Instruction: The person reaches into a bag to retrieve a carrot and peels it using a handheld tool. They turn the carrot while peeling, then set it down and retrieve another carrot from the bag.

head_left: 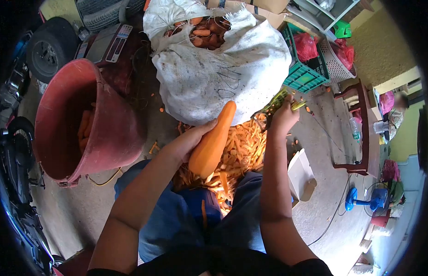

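My left hand [194, 139] is wrapped round a large, smooth orange carrot [215, 140], which is tilted with its narrow end pointing up and away. My right hand [284, 117] is closed on a yellow-green peeler [297, 106], off to the right and apart from the carrot; its blade cannot be made out. Below both hands, a heap of orange carrot peels [245, 146] lies on the floor between my legs. One long peel [224, 183] hangs below the carrot. Ahead stands a big white sack [218, 83], its torn mouth showing unpeeled carrots [208, 33].
At left, a tilted red tub [117, 119] holds several carrots [86, 126]. A scale [108, 43] and a tyre [50, 50] stand behind it. To the right are an open cardboard box [302, 177], a green crate [310, 76], a wooden frame [368, 133] and a blue fan [370, 201].
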`<state>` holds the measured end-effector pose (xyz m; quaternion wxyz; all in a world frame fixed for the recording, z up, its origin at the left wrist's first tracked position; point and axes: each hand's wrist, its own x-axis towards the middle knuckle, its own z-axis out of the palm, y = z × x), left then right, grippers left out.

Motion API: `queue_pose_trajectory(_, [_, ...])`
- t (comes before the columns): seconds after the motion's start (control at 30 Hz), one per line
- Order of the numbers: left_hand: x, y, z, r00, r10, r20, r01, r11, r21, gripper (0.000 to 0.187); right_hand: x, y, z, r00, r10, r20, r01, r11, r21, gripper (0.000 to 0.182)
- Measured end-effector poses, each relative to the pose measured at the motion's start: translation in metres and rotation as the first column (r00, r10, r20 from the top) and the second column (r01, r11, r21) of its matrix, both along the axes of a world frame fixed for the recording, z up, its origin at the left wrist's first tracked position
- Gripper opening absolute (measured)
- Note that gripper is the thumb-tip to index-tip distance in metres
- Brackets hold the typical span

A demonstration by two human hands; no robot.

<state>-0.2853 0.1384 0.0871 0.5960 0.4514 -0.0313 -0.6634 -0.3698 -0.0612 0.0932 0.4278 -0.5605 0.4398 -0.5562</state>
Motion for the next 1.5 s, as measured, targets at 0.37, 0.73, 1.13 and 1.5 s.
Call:
queue_pose_trajectory(0.37, [0.021, -0.004, -0.023, 0.990, 0.090, -0.111, -0.099, 0.992, -0.076, 0.042, 0.011, 0.035, 0.004, 0.969, 0.246, 0.008, -0.244, 0.954, 0.175, 0.025])
queue_pose_trajectory(0.73, [0.016, 0.001, 0.000, 0.991, 0.111, -0.073, -0.112, 0.994, -0.012, 0.046, 0.011, 0.031, -0.008, 0.969, 0.233, 0.088, -0.247, 0.942, 0.228, 0.029])
queue_pose_trajectory(1.13, [0.010, -0.004, -0.017, 0.957, 0.173, -0.234, -0.216, 0.961, -0.171, 0.034, 0.016, 0.066, 0.002, 0.907, 0.350, 0.233, -0.406, 0.873, 0.270, 0.020])
queue_pose_trajectory(1.5, [0.003, -0.012, -0.026, 0.891, 0.168, -0.421, -0.309, 0.905, -0.291, 0.037, 0.020, 0.107, 0.006, 0.905, 0.419, -0.068, -0.418, 0.908, 0.026, 0.020])
